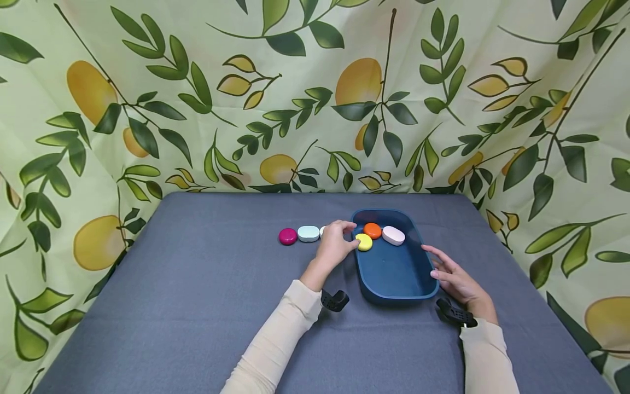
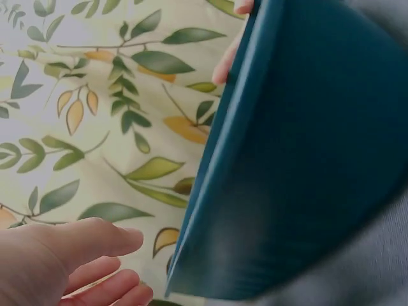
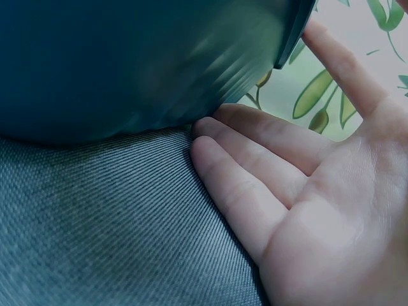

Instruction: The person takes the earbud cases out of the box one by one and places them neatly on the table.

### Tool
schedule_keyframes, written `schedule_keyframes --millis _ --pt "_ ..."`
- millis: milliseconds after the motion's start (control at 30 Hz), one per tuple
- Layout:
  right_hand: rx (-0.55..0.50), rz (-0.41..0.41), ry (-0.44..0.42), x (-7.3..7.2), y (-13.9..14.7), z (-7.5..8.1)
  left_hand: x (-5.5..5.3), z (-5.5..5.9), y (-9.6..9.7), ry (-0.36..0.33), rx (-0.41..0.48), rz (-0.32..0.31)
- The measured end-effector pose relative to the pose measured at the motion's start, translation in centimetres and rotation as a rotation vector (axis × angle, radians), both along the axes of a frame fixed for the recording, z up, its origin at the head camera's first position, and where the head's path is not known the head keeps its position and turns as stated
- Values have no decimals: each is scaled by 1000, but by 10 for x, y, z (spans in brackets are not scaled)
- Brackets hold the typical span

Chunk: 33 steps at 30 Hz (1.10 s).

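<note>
A dark blue bin (image 1: pixel 394 298) with rounded corners stands on the table. Inside lie a round orange piece (image 1: pixel 372 231), a round yellow piece (image 1: pixel 364 242) and a pale pink oval piece (image 1: pixel 393 236). My left hand (image 1: pixel 336 243) is at the bin's left rim, thumb near the yellow piece; in the left wrist view nothing shows between its thumb and fingers. My right hand (image 1: pixel 458 280) rests its extended fingers (image 3: pixel 239 191) against the bin's right side. Left of the bin sit a magenta round piece (image 1: pixel 287 236), a pale mint oval piece (image 1: pixel 308 233) and a white piece (image 1: pixel 322 231), mostly hidden by my left hand.
A grey-blue cloth (image 1: pixel 197 306) covers the table. Behind it and along both sides hangs a cream curtain (image 1: pixel 305 65) printed with leaves and orange fruit. Each wrist wears a black camera band, such as the left band (image 1: pixel 336 300).
</note>
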State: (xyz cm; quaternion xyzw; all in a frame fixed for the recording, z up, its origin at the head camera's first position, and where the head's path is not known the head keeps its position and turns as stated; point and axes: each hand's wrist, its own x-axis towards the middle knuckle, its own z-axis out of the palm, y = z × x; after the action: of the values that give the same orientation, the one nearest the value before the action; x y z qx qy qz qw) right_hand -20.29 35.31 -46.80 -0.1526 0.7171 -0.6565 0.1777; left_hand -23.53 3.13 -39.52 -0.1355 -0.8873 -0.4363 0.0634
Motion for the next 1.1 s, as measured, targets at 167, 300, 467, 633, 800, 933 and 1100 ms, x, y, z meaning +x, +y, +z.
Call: schedule_keyframes --millis 167,300,467,633,800,933,1100 --pt "4 -4 -1 0 1 0 -2 4 17 -32 0 -18" --pt "-21 9 8 0 3 0 -5 6 31 -59 31 -50" --pt "-77 74 34 -2 4 -2 -10 5 41 -70 9 -85" --pt "-132 156 59 -2 4 0 -16 3 47 -94 -35 -135" --pt "-88 147 48 1 0 8 -21 8 52 -140 -94 -202" --pt "6 108 36 3 -4 12 -25 15 57 -182 -119 -232" --pt "48 93 26 3 -8 15 -29 15 66 -228 -113 -215"
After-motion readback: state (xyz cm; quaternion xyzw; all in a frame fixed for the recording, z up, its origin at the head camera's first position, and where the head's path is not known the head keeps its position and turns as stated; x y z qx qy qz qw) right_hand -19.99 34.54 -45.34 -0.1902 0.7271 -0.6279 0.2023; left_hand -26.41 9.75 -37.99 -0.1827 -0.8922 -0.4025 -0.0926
